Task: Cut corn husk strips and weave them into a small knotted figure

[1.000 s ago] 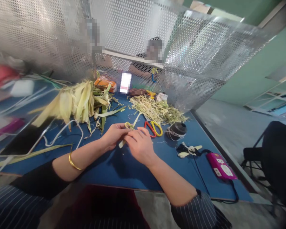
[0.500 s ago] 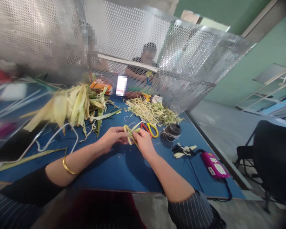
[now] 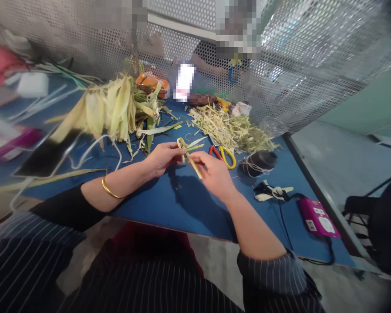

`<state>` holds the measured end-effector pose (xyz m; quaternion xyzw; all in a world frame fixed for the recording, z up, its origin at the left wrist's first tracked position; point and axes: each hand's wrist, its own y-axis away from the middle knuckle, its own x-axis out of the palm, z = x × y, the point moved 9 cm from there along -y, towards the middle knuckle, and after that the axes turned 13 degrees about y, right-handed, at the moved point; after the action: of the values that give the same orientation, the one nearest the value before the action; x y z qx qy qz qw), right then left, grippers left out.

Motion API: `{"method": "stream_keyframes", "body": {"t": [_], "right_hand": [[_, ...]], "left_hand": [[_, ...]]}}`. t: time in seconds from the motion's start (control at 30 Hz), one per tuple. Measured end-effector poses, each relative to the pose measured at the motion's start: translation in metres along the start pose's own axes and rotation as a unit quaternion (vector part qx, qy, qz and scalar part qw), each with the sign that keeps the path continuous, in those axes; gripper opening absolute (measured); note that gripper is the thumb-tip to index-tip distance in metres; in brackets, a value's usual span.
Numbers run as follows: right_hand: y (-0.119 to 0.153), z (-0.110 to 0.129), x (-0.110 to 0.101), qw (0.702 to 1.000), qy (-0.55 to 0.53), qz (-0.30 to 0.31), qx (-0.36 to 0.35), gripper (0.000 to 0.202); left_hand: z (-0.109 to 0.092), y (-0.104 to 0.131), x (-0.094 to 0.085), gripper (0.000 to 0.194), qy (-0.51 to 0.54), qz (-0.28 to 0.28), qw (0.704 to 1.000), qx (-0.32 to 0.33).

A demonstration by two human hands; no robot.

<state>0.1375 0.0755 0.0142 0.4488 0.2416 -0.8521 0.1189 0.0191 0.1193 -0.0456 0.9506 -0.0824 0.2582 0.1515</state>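
Note:
Above the blue table [image 3: 156, 204], my left hand [image 3: 164, 160] pinches a narrow pale-green strip [image 3: 180, 141], which looks like corn husk and is bent into a small loop. My right hand [image 3: 213, 174] is closed on the same strip, whose end slants down across its fingers. Other thin ends of husk stick out to the right from between the hands. Just beyond my right hand lie scissors with a yellow handle [image 3: 229, 157] and a red handle [image 3: 216, 152]. Fingers partly hide where the strips cross.
Large husk leaves [image 3: 109, 108] lie at the back left, shredded husk [image 3: 226, 130] at the back centre. A thread spool [image 3: 259, 163] and a pink power strip [image 3: 317, 217] are on the right. A dark tablet-like panel [image 3: 47, 154] sits left. Behind the perforated screen [image 3: 280, 61] is a person.
The view has tipped downward and shifted left. My right hand has moved slightly away from the left and turned, now holding the strip's slanting end; the loop stays in my left fingers.

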Motion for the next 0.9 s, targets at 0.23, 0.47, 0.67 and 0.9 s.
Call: {"method": "stream_keyframes", "body": {"t": [0.23,0.47,0.67,0.9], "right_hand": [[0.006,0.035,-0.008,0.951,0.239,-0.118,-0.155,0.014],[0.001,-0.015,-0.030,0.971,0.120,-0.202,0.042,0.017],[0.000,-0.034,-0.017,0.976,0.112,-0.133,0.129,0.019],[-0.002,-0.033,-0.019,0.979,0.125,-0.104,0.121,0.013]], "left_hand": [[0.005,0.006,0.004,0.013,-0.049,-0.005,0.999,0.016],[0.010,0.018,0.026,0.019,-0.109,0.069,0.991,0.021],[0.013,0.020,0.029,0.016,-0.090,0.081,0.993,-0.007],[0.006,0.017,0.023,0.012,-0.103,0.041,0.992,0.057]]}}
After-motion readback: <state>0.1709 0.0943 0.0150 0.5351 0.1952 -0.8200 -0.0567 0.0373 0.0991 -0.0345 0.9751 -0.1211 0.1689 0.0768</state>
